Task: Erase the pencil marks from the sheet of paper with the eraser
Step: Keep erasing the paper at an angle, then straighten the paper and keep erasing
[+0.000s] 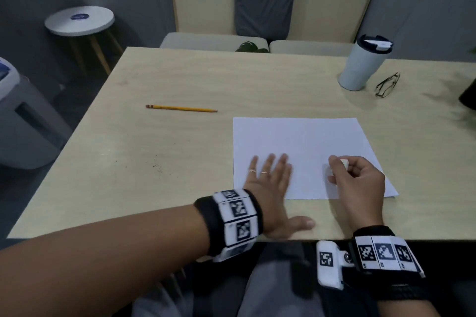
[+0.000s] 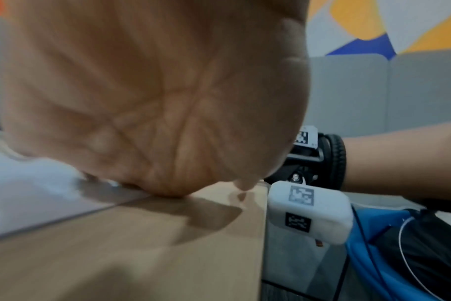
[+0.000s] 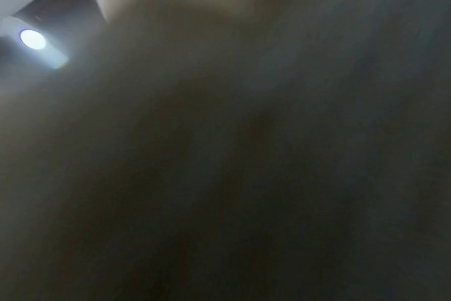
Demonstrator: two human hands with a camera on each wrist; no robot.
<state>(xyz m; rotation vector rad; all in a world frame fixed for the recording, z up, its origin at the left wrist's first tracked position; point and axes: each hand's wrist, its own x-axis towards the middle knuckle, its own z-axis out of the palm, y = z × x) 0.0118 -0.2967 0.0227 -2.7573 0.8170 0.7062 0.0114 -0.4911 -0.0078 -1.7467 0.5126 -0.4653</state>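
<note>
Pressing flat with left hand (image 1: 269,183), fingers (image 1: 269,162) spread, on sheet of paper (image 1: 304,144) lying near bench (image 1: 154,162) front edge. Pinching white eraser (image 1: 343,163) in curled right hand (image 1: 358,177) over the sheet's near right part. Pencil marks too faint to make out.

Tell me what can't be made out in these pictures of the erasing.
- Pencil marks on the sheet of paper: none readable in the head view, too faint or small.
- Eraser: mostly wrapped by the right hand.
- Right wrist view: dark and blurred.
- Left hand fingers: left wrist view shows only the blurred palm.
</note>
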